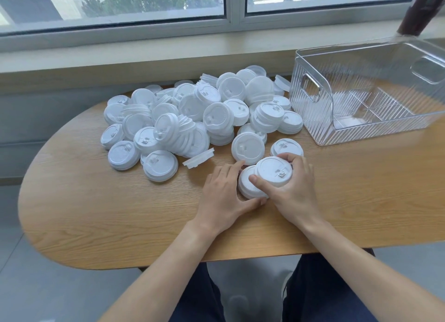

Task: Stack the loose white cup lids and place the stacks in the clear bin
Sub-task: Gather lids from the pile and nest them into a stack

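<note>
So from the head cam, this looks like the very start of the job. There's a big messy pile of loose white plastic cup lids (pixel 192 119) dumped across the middle of the oval light-wood table (pixel 120 213), some flat, some on edge, a few already nested in short clumps. The clear ribbed plastic bin with cut-out handles (pixel 361 92) sits at the far right of the table, just beside the pile, and as far as I can tell it's empty, though something whitish shows through its near wall and I can't say if that's a lid inside or just one seen through the plastic. Near the front edge, the right hand (pixel 293 189) has its fingers curled around a white lid with a sip tab (pixel 274 172), thumb on the near rim, setting it partly over a second white lid (pixel 248 186) lying on the table. The left hand (pixel 224 196) is holding that lower lid at its left side, thumb under the near edge and index finger stretched toward another single lid (pixel 248 148) just behind. The two lids overlap but aren't lined up yet, so I'd say the first stack is only being started and nearly everything is left to do.
</note>
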A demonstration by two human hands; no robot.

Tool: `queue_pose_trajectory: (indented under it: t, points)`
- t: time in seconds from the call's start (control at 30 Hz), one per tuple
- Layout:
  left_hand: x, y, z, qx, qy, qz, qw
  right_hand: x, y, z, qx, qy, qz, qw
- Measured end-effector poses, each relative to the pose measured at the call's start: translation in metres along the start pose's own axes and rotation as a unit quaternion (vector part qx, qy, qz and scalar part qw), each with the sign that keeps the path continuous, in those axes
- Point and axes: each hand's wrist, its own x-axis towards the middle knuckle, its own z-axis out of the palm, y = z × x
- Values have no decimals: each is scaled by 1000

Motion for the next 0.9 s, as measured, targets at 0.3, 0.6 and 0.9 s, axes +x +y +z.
queue_pose_trajectory:
  t: [0.3,0.6,0.9]
  points:
    - [-23,-16,-14,3,48,-27,999,-6,-13,25,-73,-3,7,997]
    - [-35,-46,-39,-55,204,-55,976,-10,-11,14,-26,-71,-10,997]
    - [-12,-67,-53,-19,198,-97,975,1,6,-20,-47,-221,-86,970]
